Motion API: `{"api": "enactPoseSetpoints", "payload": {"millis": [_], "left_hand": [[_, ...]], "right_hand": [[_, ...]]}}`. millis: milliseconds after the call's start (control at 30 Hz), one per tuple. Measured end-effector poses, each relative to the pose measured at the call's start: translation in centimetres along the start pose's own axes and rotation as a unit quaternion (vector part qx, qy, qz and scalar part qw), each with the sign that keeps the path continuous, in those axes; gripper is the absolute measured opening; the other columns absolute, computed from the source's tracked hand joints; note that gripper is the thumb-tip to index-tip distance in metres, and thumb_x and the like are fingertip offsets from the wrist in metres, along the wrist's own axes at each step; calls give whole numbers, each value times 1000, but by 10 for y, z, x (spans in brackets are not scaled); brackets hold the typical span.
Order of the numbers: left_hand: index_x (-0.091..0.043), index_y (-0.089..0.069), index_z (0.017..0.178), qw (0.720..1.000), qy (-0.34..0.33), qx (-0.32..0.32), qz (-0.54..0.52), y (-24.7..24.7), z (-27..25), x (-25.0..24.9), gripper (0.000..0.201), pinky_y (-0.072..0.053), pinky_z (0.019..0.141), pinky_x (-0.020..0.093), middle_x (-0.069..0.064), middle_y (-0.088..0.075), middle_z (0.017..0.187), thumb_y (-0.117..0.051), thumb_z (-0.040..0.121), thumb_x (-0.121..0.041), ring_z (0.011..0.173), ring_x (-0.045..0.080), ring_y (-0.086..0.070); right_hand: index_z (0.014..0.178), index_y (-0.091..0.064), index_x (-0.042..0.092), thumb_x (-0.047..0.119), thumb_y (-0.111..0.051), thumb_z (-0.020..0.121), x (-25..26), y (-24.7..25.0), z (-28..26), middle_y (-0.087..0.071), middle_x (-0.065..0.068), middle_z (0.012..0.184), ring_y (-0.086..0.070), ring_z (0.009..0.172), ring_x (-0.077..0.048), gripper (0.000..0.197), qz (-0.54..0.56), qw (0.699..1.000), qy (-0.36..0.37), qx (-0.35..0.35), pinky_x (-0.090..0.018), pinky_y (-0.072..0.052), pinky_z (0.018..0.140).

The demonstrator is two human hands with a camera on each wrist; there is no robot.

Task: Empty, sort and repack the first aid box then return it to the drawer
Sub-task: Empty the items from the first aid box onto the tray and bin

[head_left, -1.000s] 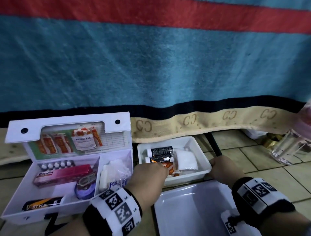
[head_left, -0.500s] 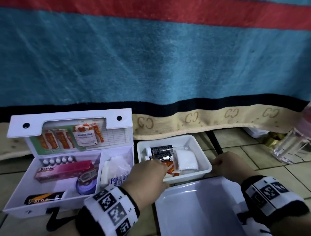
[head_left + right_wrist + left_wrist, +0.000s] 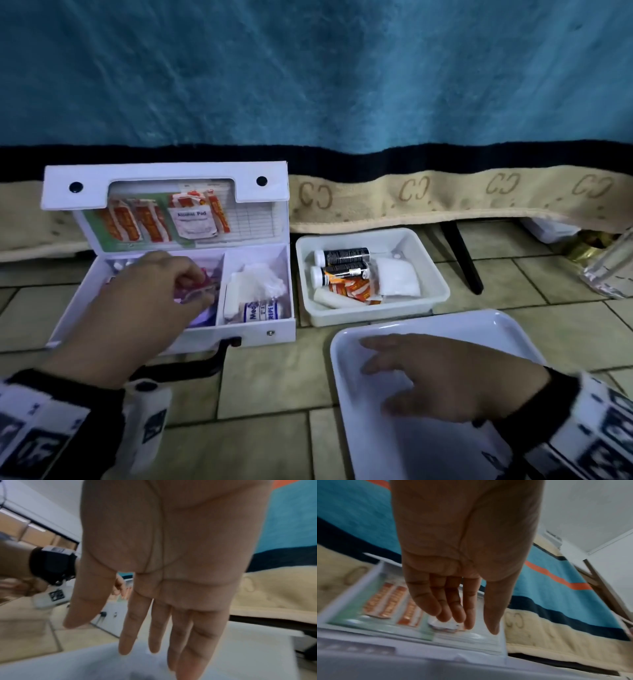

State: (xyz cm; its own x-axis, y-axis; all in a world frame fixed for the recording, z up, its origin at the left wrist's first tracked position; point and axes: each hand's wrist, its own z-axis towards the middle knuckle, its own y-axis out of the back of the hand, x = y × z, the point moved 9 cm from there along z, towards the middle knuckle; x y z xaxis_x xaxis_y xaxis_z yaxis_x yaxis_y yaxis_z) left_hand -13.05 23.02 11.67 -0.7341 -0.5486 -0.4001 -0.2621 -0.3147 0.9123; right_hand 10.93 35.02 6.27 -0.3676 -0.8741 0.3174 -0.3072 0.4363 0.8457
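Now deep in the emptying stage. First aid box [image 3: 164,329] open on the tiled floor [image 3: 267,377], lid propped against the bed's blanket edge, sachets and an alcohol pad [image 3: 193,222] tucked in the lid pocket. Left hand [image 3: 137,305] down in the box's left compartment, over the items there; head view suggests fingers curling at something pinkish, wrist view shows them fairly straight, so cannot tell whether anything is gripped. Right hand [image 3: 455,380] hovering over the large white tray [image 3: 346,359], fingers released and spread, holding nothing. Small white tub [image 3: 435,274] just right of the box already loaded: two dark-labelled bottles [image 3: 342,256], orange sachets [image 3: 352,289], a white pad [image 3: 397,277]. So, part emptied only. Right compartment of the box holding gauze and a crepe bandage roll [image 3: 260,310]; left compartment mostly hidden under the hand. Large tray apparently bare. Plenty left, by the look of it: remaining items out, sorting across the containers, repacking, lid shut, box returned to a drawer not visible anywhere.
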Motion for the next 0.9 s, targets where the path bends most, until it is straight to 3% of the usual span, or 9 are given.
{"api": "enactPoseSetpoints", "payload": {"millis": [100,200,333,500,567,633,767,833,900], "left_hand": [[-22,-63,84,998,50,-25,11,9,-5,40,22,-41,70,33,-1,-52,85,-80,70,-24,73,15,-50],[-17,-65,88,994,96,-47,29,16,-11,72,26,-41,68,34,7,-58,87,-82,68,-20,74,20,-50],[-21,-63,82,990,120,-69,14,20,-19,88,25,-45,64,36,-9,-46,71,-82,66,-16,67,23,-51],[-20,-64,83,987,136,-71,48,26,-21,102,30,-36,62,35,12,-58,85,-85,61,-18,68,27,-54],[-13,-65,99,986,143,-68,59,26,-22,111,43,-42,74,40,21,-61,101,-85,61,-19,91,35,-56],[-5,-60,113,986,144,-54,59,23,-22,117,54,-42,80,42,23,-57,110,-82,67,-20,101,37,-52],[-12,-35,132,987,151,47,-26,0,-13,131,74,-44,73,35,10,-47,121,-70,76,-44,96,27,-54],[-25,-19,143,985,130,98,-57,-11,-8,137,104,-51,87,41,5,-37,140,-65,62,-72,113,24,-52],[-36,-5,146,981,119,128,-82,-21,-5,146,127,-45,100,44,-2,-22,152,-62,45,-87,132,23,-37]], "right_hand": [[134,-45,31,43,-58,86,13,-11,15,-33,15,147,-31,135,-7,52,-13,999,32,9,-19,-21,110],[128,-47,28,49,-61,76,18,-17,23,-45,18,136,-43,125,-13,57,-9,999,35,23,-36,-37,105],[138,-40,24,47,-60,81,25,-23,28,-31,13,147,-33,131,-18,64,-39,997,41,48,-35,-31,109],[148,-21,29,45,-56,87,29,-26,32,-9,13,158,-20,139,-17,73,-43,998,17,52,-27,-19,115],[148,-22,29,47,-55,87,33,-22,30,-15,10,157,-23,139,-15,71,-48,998,7,50,-26,-20,114],[143,-33,32,47,-56,87,42,-7,29,-40,8,145,-40,127,-11,62,-44,999,-4,23,-22,-31,104],[121,-58,29,39,-58,88,80,48,41,-62,15,98,-55,89,-3,35,12,996,-9,-92,-13,-41,75],[113,-62,25,31,-57,89,108,71,56,-67,10,90,-59,84,-6,25,47,988,12,-149,-17,-43,73],[110,-65,25,22,-53,90,139,79,80,-68,6,92,-56,82,-8,24,47,984,39,-169,-22,-41,71]]}}
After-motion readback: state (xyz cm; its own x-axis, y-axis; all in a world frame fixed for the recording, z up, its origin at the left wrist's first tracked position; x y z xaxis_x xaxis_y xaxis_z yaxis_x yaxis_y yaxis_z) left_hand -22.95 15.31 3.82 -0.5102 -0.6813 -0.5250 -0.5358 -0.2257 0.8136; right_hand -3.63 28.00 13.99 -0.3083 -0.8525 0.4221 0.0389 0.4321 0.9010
